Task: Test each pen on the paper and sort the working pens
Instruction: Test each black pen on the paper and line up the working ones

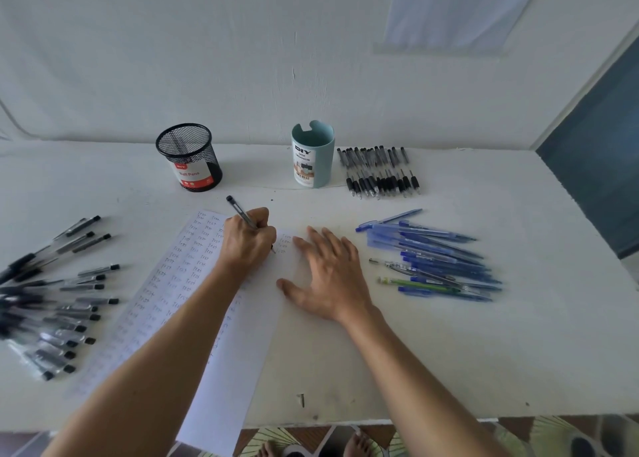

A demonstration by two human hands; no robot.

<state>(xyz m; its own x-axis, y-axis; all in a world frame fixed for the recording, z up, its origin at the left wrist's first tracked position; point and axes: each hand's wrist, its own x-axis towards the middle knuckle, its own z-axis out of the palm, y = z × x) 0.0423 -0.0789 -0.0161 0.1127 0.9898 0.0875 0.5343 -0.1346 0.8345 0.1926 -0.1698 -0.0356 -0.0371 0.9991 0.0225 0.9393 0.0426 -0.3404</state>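
left hand (pixel 247 238): grips the pen (pixel 242 212) in a writing hold, over the upper right part of the paper (pixel 173 283).
pen: dark barrel, tilted, tip down on the paper beside handwritten words.
right hand (pixel 328 276): flat, fingers straight and spread, holds nothing; rests at the right edge of the paper.
paper: lies on the white table (pixel 449 353), covered in columns of handwriting.
black pen pile (pixel 58 301): loose, left of the paper.
blue pen pile (pixel 435 256): right of the paper.
black pen row (pixel 380 173): beyond the paper, to the right.
mesh cup (pixel 190 157), teal cup (pixel 313 155): upright beyond the paper.
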